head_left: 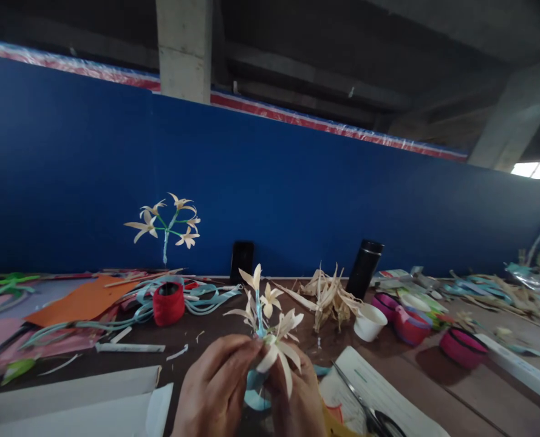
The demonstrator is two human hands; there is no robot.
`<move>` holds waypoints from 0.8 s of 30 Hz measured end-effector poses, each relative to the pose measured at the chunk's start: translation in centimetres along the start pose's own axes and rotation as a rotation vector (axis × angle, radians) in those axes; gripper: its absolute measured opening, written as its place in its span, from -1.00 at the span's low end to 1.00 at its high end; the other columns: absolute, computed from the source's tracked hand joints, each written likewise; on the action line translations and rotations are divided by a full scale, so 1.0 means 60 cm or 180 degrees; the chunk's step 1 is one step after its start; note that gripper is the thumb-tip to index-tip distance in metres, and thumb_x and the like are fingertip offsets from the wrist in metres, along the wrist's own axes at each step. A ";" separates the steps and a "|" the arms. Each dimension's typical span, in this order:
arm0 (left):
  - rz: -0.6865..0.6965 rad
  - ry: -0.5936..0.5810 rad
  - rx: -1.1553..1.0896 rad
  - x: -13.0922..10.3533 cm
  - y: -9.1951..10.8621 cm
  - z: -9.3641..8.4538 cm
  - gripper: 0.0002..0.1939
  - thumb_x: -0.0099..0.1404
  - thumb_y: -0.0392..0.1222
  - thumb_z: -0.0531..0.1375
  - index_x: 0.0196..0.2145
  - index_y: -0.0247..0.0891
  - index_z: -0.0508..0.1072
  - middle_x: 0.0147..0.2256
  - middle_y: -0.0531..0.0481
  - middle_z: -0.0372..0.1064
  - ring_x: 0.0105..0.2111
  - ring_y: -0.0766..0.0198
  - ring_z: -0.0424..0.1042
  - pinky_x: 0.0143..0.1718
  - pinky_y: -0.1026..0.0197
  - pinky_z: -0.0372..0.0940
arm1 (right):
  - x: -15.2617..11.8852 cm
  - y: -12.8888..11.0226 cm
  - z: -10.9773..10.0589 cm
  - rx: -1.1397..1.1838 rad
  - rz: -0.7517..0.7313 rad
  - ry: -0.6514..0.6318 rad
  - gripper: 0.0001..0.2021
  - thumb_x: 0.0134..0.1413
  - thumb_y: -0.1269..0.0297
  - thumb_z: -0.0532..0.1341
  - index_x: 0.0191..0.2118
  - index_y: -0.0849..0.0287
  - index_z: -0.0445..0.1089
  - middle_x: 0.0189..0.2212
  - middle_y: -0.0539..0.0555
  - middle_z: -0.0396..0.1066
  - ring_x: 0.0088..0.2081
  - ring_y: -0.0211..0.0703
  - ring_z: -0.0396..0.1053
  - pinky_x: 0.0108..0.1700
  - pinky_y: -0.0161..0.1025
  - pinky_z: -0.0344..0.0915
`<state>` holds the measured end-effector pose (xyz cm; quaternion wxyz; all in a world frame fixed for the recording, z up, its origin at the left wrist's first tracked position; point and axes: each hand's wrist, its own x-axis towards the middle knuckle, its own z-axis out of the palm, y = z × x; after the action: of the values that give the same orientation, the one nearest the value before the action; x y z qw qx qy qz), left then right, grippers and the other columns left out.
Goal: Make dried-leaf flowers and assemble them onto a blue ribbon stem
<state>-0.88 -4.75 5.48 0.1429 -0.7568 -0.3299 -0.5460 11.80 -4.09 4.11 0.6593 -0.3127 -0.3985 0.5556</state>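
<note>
Both hands meet at the bottom centre, in front of the dark table. My left hand [217, 385] pinches the light blue wrapped stem [259, 309] of a small flower spray. My right hand [297, 394] is closed just below the cream flowers [279, 337], its fingertips partly hidden by petals. Several cream blossoms fan out around the stem above my fingers. A loop of light blue tape [256, 397] hangs between the two hands. Further back on the left, a similar flower spray [166, 229] stands upright against the blue partition.
Behind the table [197, 370] runs a blue partition [297, 194]. Left are a red roll [168, 303], blue strips and orange paper [76, 303]. Dried husks [327, 294], a white cup [370, 321], a black bottle [364, 267], pink rolls [463, 347] and scissors [361, 397] lie to the right.
</note>
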 end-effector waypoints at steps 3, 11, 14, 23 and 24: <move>-0.0040 0.0067 -0.0017 0.000 0.000 0.001 -0.80 0.25 -0.39 0.09 -0.20 -0.30 0.46 -0.33 -0.09 0.44 -0.34 0.32 0.45 -0.30 0.37 0.35 | -0.001 -0.002 -0.005 -0.0098 -0.0043 -0.0208 -0.79 -0.18 0.19 0.36 -0.52 0.25 0.42 -0.57 -0.01 0.27 -0.50 -0.27 0.18 -0.45 -0.36 0.19; -0.0537 0.0066 -0.0254 -0.001 0.006 0.003 -0.88 0.21 -0.38 0.15 -0.29 -0.24 0.41 -0.37 0.00 0.44 -0.37 0.35 0.44 -0.29 0.38 0.32 | -0.006 0.001 -0.011 -0.0376 -0.0007 0.0022 -0.75 -0.13 0.14 0.33 -0.46 0.27 0.45 -0.52 0.03 0.32 -0.48 -0.24 0.21 -0.45 -0.35 0.21; -0.0717 0.0055 -0.0339 -0.001 0.007 0.003 -0.89 0.20 -0.38 0.17 -0.32 -0.22 0.38 -0.39 0.03 0.43 -0.38 0.35 0.43 -0.30 0.38 0.31 | -0.006 0.000 -0.008 -0.0310 0.0108 0.0010 -0.74 -0.14 0.14 0.34 -0.46 0.29 0.46 -0.54 0.02 0.30 -0.51 -0.28 0.16 -0.47 -0.35 0.19; -0.1489 -0.0063 -0.0389 -0.008 0.014 0.015 -0.90 0.21 -0.26 0.16 -0.27 -0.16 0.38 -0.38 0.04 0.44 -0.41 0.29 0.45 -0.36 0.32 0.30 | -0.008 -0.002 -0.001 -0.0341 -0.0001 0.0065 -0.77 -0.09 0.16 0.32 -0.45 0.28 0.46 -0.63 -0.05 0.21 -0.58 -0.34 0.10 -0.56 -0.39 0.06; -0.1602 -0.0065 -0.0396 -0.010 0.014 0.017 -0.90 0.21 -0.24 0.16 -0.27 -0.16 0.38 -0.38 0.04 0.46 -0.42 0.28 0.45 -0.37 0.32 0.31 | -0.008 -0.002 -0.001 -0.0377 -0.0016 0.0082 -0.76 -0.10 0.16 0.32 -0.42 0.28 0.46 -0.62 -0.04 0.23 -0.57 -0.33 0.12 -0.55 -0.39 0.07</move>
<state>0.31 -4.99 4.68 -0.0476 -0.6637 -0.4750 -0.5759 11.88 -4.57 4.07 0.6460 -0.3573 -0.4230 0.5253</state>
